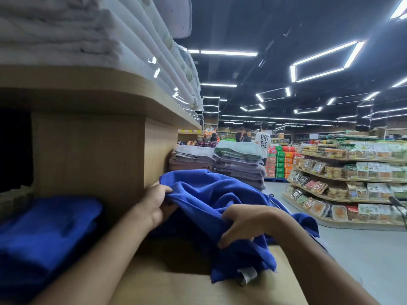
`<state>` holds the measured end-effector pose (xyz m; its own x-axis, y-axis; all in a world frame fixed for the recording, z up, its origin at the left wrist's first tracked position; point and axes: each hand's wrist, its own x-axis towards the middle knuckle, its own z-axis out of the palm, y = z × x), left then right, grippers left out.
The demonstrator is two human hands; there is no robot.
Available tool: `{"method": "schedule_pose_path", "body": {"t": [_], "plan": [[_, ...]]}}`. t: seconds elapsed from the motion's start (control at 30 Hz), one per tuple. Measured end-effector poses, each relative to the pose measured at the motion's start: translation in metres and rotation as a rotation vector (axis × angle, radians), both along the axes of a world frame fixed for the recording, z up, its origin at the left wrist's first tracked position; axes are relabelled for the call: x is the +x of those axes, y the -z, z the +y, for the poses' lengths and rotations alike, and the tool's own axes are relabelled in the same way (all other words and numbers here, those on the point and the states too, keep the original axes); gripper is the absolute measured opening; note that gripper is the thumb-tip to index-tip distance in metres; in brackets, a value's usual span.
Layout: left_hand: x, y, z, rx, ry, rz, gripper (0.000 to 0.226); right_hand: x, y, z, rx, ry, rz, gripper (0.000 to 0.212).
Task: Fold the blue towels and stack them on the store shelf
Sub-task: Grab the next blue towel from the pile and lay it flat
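— Wooden shelving (pixel 92 150) fills the left of the frame, and a supermarket aisle under lit ceiling strips (pixel 326 62) runs off to the right. Where is the cloth?

— One blue towel (pixel 209 194) lies rumpled and unfolded at centre, on the lower shelf board (pixel 220 289). Its hem and a pale label (pixel 248 275) trail toward the bottom of the frame.

— And the person's hands?

— Both are on it. The left hand (pixel 154 205), just beside the wooden upright, has its fingers curled round the towel's upper fold. The right hand (pixel 240 225), lower and right of centre, has its fingers bent down into the cloth, bunching it.

— Is any folding done?

— A pile of folded blue towels (pixel 44 234) sits at lower left, on the far side of the upright from the loose one.

— What else shows?

— White linens (pixel 55 36) are stacked on the top shelf at upper left. Grey and green towel piles (pixel 240 168) stand behind the blue one. Packaged food racks (pixel 352 183) line the right, and a shopper in a white printed T-shirt (pixel 263 142) stands far down the aisle.
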<state>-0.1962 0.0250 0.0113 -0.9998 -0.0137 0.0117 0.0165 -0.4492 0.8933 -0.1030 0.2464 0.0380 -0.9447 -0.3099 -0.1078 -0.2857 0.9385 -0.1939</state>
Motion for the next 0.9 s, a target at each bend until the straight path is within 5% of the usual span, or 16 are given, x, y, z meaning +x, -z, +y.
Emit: {"method": "schedule_pose_path", "body": {"t": [0.07, 0.2, 0.3, 0.4, 0.5, 0.57, 0.67, 0.77, 0.9], "plan": [[-0.001, 0.001, -0.001, -0.04, -0.016, -0.028, 0.027, -0.001, -0.005, 0.001, -0.208, -0.059, 0.022, 0.025], [0.005, 0.003, -0.006, -0.235, 0.015, -0.133, 0.012, 0.004, -0.011, -0.004, -1.019, -0.103, -0.039, 0.008], [0.006, 0.002, -0.009, -0.25, 0.062, -0.144, 0.01, 0.009, -0.019, 0.008, -1.299, -0.236, -0.241, 0.025], [0.005, 0.003, -0.009, -0.32, 0.069, -0.147, 0.01, 0.012, -0.028, 0.023, -1.166, -0.397, -0.402, 0.049], [0.0, 0.01, -0.007, -0.307, 0.086, -0.143, 0.019, 0.003, -0.025, 0.026, -1.09, -0.399, -0.359, 0.048], [0.003, 0.012, -0.009, -0.332, 0.107, -0.189, 0.024, -0.008, -0.017, 0.024, -1.062, -0.246, -0.173, 0.039], [0.01, 0.007, -0.012, -0.306, 0.21, -0.183, 0.006, -0.027, -0.004, 0.026, -0.818, 0.059, 0.35, 0.022], [0.005, 0.007, -0.012, -0.272, 0.217, -0.121, 0.027, -0.032, 0.0, 0.03, -0.569, 0.281, 0.639, 0.007], [-0.002, 0.012, -0.01, -0.295, 0.092, -0.119, 0.012, -0.027, -0.006, 0.025, -0.848, 0.252, 0.472, 0.014]]}}
